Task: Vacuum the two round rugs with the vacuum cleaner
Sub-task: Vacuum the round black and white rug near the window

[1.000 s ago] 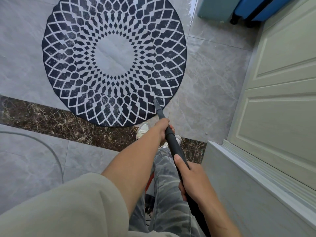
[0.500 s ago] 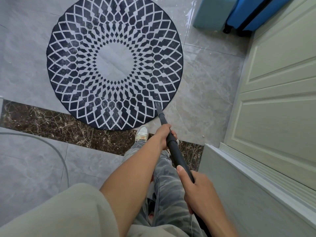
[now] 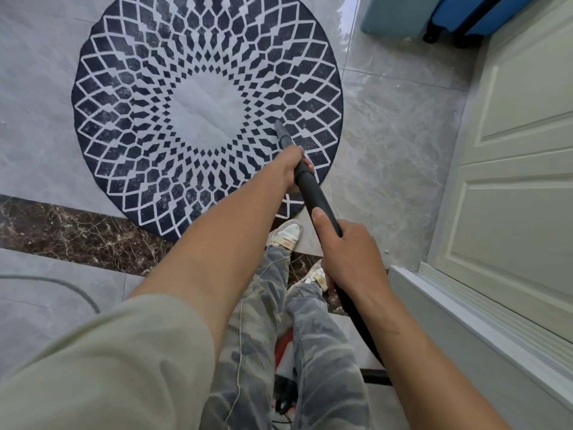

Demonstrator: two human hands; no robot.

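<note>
Nozzle tip (image 3: 280, 127) sits on the round rug (image 3: 130, 88), on the patterned band just right of its pale centre. My left grip (image 3: 292, 169) is clenched round the black wand (image 3: 314, 197) low down. My right grip (image 3: 350, 252) grasps the same wand higher up, thumb laid along it. I see only this one rug; the second is out of view.

My worry is the rug itself. It looks thin and lies loose on glossy tile, so suction through so narrow a tip could lift it or drag it into a fold. Such a slim tip also cleans in thin stripes, so gaps between passes are likely.

The vacuum body (image 3: 283, 352) stands between my legs, with the hose (image 3: 356, 321) running past my right leg. A long reach could tug it against my legs.
</note>
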